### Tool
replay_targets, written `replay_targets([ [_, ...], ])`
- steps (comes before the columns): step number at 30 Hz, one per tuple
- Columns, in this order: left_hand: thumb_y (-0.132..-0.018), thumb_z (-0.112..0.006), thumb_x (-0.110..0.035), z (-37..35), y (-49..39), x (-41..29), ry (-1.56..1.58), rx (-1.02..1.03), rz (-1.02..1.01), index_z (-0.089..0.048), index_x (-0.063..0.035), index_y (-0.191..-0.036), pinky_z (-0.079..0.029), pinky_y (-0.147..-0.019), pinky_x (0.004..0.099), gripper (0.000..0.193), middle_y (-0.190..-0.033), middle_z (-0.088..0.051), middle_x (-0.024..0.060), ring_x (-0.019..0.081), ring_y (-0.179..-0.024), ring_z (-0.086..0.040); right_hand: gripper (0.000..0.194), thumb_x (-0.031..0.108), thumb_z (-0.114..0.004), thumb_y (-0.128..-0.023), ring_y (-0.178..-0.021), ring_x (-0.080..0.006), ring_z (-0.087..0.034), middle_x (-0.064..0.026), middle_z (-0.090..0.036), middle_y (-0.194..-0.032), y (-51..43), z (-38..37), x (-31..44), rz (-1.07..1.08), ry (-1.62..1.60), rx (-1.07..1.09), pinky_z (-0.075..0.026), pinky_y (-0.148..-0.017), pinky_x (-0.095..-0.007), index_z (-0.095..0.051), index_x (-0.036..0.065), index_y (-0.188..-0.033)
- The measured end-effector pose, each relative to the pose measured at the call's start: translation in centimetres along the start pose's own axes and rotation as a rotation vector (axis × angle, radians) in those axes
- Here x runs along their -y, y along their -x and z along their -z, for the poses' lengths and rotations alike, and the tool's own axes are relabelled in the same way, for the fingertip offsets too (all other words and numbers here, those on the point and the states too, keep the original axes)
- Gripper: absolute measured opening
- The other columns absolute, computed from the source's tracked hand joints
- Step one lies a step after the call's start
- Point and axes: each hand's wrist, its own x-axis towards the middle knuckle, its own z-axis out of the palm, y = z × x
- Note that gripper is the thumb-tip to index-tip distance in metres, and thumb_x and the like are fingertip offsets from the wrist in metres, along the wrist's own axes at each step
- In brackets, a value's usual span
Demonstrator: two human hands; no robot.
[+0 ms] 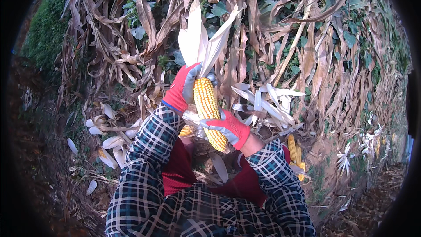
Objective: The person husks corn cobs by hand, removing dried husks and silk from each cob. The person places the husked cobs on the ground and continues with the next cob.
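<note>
A yellow ear of corn [208, 100] slants across the middle of the view, its kernels bare along the visible length. My left hand [185, 87], in a red and grey work glove, grips the upper end, where pale dry husk leaves [194, 41] fan upward. Lower down, my right hand [229, 128] wears a matching glove and is wrapped around the cob near its bottom tip. More husk hangs beside the cob near my left wrist. Part of another yellow ear [186, 131] shows below, close to my foot.
Dry standing corn stalks [309, 52] form a dense wall ahead. Stripped husks [269, 103] lie to the right of my hands. Husked ears [295, 153] rest beside my right knee. Several ears still in husk [107, 158] lie on the ground at left.
</note>
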Motion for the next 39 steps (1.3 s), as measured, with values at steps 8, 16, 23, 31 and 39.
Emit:
replay_targets([
  [8,-0.097,-0.05,-0.027,7.3,-1.6,-1.4,-0.415,-0.54,-0.011,-0.067,-0.0013,-0.101,-0.049,-0.074,0.0319,0.032,-0.089,-0.068,0.008,0.0189,-0.077,-0.062,0.062,0.037,-0.081,-0.073,-0.094,-0.0261,-0.066,-0.0144,-0.068,-0.105,-1.9,0.9,-0.2,0.134,0.831,-0.134,-0.051,-0.083,-0.0374,-0.057,-0.001,-0.117],
  [16,-0.097,-0.051,-0.028,13.1,-1.3,-4.0,-0.255,-0.828,-0.159,-0.067,-0.0028,-0.099,-0.049,-0.074,0.0319,0.03,-0.088,-0.067,0.0072,0.0198,-0.077,-0.062,0.072,0.046,-0.083,-0.068,-0.098,-0.0338,-0.065,-0.0199,-0.067,-0.106,0.2,1.8,-1.1,0.036,1.053,-0.156,-0.05,-0.084,-0.041,-0.056,0.001,-0.116],
  [23,-0.098,-0.045,-0.027,14.4,-1.5,-6.8,0.239,-0.635,-0.344,-0.057,-0.0047,-0.112,-0.051,-0.077,0.0369,0.029,-0.094,-0.066,0.0088,0.0235,-0.081,-0.061,0.063,0.034,-0.084,-0.072,-0.097,-0.0219,-0.066,-0.013,-0.068,-0.109,1.0,3.7,-1.0,0.063,0.622,-0.102,-0.05,-0.085,-0.035,-0.058,0.0,-0.118],
  [31,-0.098,-0.051,-0.04,6.0,-2.6,-2.2,0.217,-0.547,0.006,-0.055,-0.0067,-0.11,-0.056,-0.081,0.0376,0.035,-0.096,-0.067,0.0078,0.0234,-0.084,-0.067,0.037,0.013,-0.072,-0.084,-0.068,-0.0161,-0.066,-0.0044,-0.064,-0.092,2.1,3.5,3.1,0.158,0.088,-0.299,-0.056,-0.059,-0.0284,-0.057,0.003,-0.116],
  [39,-0.085,-0.076,-0.027,-6.6,-0.2,3.3,-0.324,-0.052,0.124,-0.052,-0.0017,-0.121,-0.053,-0.077,0.0275,0.05,-0.105,-0.064,0.0053,0.0125,-0.09,-0.063,0.055,0.03,-0.079,-0.076,-0.092,-0.0338,-0.067,-0.0182,-0.067,-0.103,-1.7,4.2,1.2,0.367,0.819,-0.675,-0.053,-0.081,-0.0409,-0.057,0.0,-0.116],
])
